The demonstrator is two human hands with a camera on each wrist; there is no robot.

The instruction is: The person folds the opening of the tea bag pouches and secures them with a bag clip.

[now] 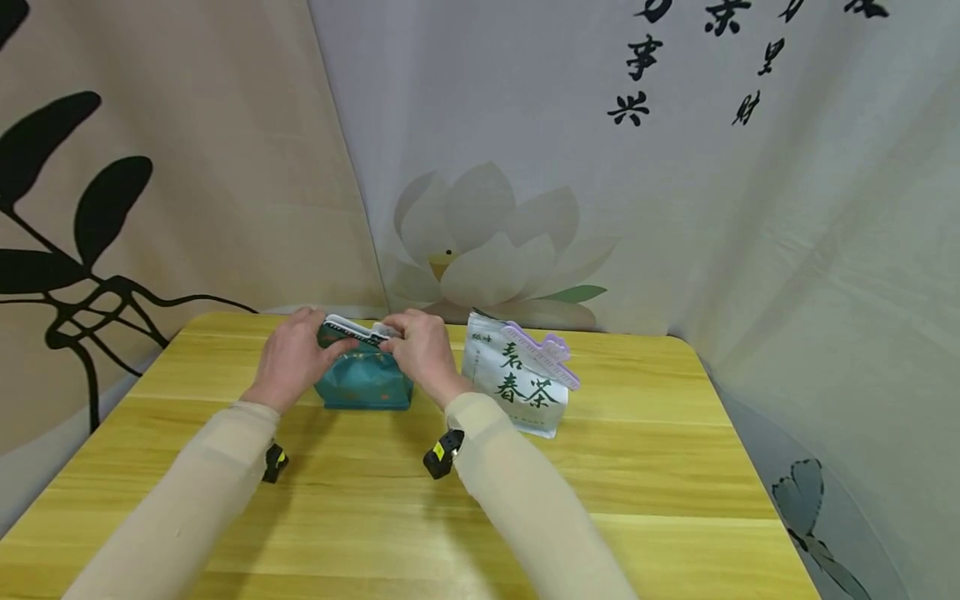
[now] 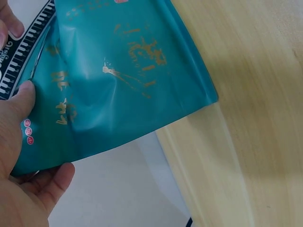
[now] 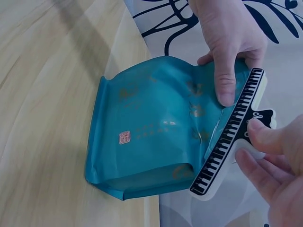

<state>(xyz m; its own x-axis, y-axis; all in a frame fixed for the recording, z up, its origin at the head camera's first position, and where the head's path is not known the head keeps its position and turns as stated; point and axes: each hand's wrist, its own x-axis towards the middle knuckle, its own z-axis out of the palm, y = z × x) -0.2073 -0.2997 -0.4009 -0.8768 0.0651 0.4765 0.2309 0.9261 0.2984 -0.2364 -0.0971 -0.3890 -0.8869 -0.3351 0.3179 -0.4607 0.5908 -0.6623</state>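
Note:
A teal foil bag (image 1: 365, 383) with gold lettering stands on the wooden table. My left hand (image 1: 294, 358) grips its upper left edge, thumb on the front face and fingers behind, as the left wrist view shows. A black-and-white piano-key bag clip (image 3: 227, 139) lies along the folded top of the bag. In the right wrist view my right hand (image 3: 284, 161) pinches the clip's handle between thumb and fingers. The clip's long bar runs across the bag's top edge, close to my left thumb.
Right of the teal bag stands a white tea pouch (image 1: 504, 375) with green characters, a purple clip (image 1: 551, 357) slanted across its top corner. The wooden table (image 1: 660, 467) reaches back to a printed cloth backdrop (image 1: 525, 100).

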